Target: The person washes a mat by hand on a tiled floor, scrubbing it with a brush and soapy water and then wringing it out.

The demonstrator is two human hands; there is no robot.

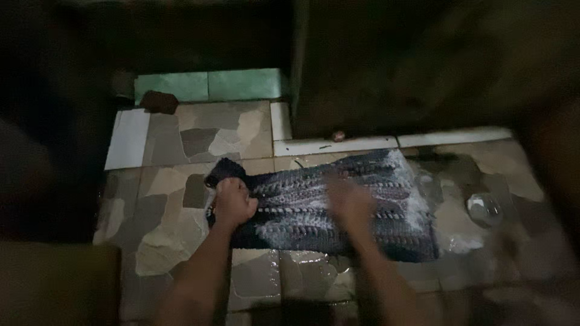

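Note:
A dark knitted mat (386, 235), wet and streaked with white soap foam, lies flat on a stone-patterned tile floor (169, 217). My left hand (234, 202) is closed on the mat's left end, bunching the cloth there. My right hand (349, 205) is on the middle of the mat; it is blurred by motion, and I cannot tell whether it grips anything.
The floor is wet. A small round clear object (484, 209) sits on the tiles right of the mat. White border tiles (338, 146) run along the far edge below a dark wall. A dark brown lump (159, 101) lies by green tiles at the back left.

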